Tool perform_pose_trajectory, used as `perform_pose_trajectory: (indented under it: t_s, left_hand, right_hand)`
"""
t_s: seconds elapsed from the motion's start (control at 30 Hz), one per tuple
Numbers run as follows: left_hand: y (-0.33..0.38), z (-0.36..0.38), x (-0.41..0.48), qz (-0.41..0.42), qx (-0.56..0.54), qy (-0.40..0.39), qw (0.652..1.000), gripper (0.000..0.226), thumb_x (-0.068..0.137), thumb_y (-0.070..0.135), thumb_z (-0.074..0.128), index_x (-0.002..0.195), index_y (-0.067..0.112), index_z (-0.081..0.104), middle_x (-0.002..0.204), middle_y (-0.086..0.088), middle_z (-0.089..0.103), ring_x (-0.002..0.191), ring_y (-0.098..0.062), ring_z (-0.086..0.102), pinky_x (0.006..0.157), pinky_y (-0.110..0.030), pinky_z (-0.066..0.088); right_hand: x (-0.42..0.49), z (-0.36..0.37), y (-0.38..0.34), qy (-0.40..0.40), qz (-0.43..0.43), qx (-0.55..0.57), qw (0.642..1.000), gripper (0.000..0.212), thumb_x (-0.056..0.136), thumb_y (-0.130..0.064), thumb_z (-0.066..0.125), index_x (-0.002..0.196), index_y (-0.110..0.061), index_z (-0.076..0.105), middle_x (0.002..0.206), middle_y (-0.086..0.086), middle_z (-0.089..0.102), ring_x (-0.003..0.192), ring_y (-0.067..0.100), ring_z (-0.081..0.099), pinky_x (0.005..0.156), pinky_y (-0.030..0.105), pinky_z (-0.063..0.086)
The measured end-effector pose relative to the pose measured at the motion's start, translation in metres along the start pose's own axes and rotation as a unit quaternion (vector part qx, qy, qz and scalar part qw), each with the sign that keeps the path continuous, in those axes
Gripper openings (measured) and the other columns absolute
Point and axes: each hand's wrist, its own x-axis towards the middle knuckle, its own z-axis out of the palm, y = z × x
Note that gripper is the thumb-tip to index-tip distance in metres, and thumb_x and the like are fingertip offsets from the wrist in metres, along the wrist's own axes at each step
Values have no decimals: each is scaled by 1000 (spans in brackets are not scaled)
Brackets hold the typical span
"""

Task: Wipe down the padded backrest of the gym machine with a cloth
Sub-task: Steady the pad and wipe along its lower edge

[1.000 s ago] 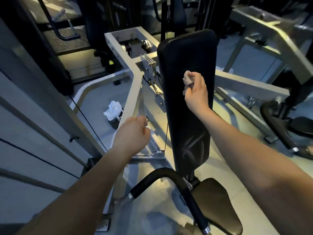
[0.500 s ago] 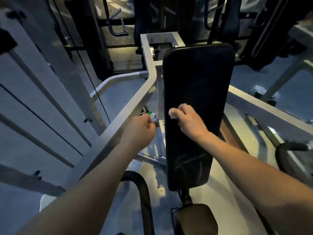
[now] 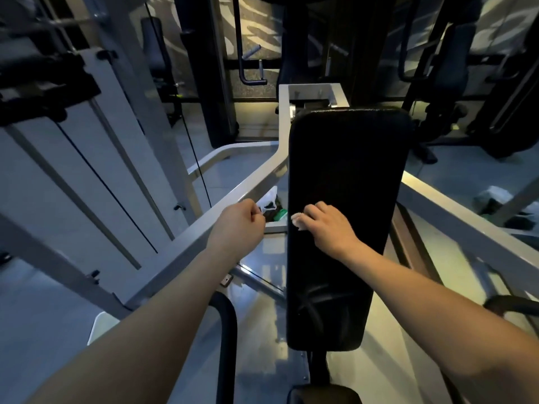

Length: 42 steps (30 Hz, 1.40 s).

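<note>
A: How many hands are at work?

B: Two. The right hand [image 3: 329,225] sits mid-frame, knuckles up. Its fingers are curled round one pale cloth [image 3: 298,220] and press it to the backrest [image 3: 347,170], a single long black pad running from upper centre to lower centre.

A: How much of the cloth shows?

B: Only a small wad, poking out past the fingertips and touching the pad at its left edge.

A: And the other hand?

B: The left hand [image 3: 237,225] is just left of centre, folded into a loose fist over the left rail [image 3: 186,237]. Whether it pinches anything, or touches the rail, cannot be told.

A: So there is more than one rail?

B: Two silver ones. The right rail [image 3: 455,223] crosses the right side of the frame.

A: What else can be counted?

B: Two thin dark cables [image 3: 108,188] slant through the left half. One white bag [image 3: 269,199] lies on the floor between the left hand and the pad, with one green item [image 3: 281,214] beside it. One black curved bar [image 3: 229,330] stands at lower centre-left, and one seat pad [image 3: 323,396] sits at the bottom edge.
</note>
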Motion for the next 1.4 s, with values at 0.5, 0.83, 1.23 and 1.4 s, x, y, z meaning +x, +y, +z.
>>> perform_pose_trajectory:
  t_s: [0.5, 0.83, 1.23, 1.4]
  left_hand:
    - [32, 31, 6, -25, -47, -46, 998, 14, 97, 19, 50, 87, 11, 57, 71, -11, 60, 58, -17, 47, 57, -36, 46]
    - [31, 49, -3, -43, -87, -75, 992, 19, 100, 14, 49, 93, -2, 56, 75, -10, 53, 65, -18, 45, 63, -33, 42]
    - [-20, 65, 38, -78, -149, -72, 983, 22, 100, 20, 49, 94, 1, 58, 74, -15, 54, 66, -21, 46, 61, -33, 40]
    - [-29, 68, 61, -83, -206, -71, 973, 14, 100, 19, 48, 99, 11, 59, 74, -5, 56, 66, -20, 48, 60, -34, 41]
  right_hand:
    - [-48, 8, 33, 14, 35, 57, 998, 52, 68, 15, 70, 114, -9, 60, 106, 10, 56, 88, 31, 50, 66, 43, 53]
    - [71, -82, 71, 193, 206, 34, 959, 26, 89, 2, 62, 114, -3, 66, 114, 17, 59, 97, 36, 53, 72, 37, 45]
    - [25, -27, 16, 37, 82, 50, 995, 40, 84, 3, 62, 121, -12, 65, 107, 14, 55, 90, 33, 48, 70, 42, 49]
    - [110, -72, 50, 176, 217, -4, 960, 49, 83, 7, 63, 128, -12, 63, 120, 17, 55, 103, 34, 52, 86, 34, 48]
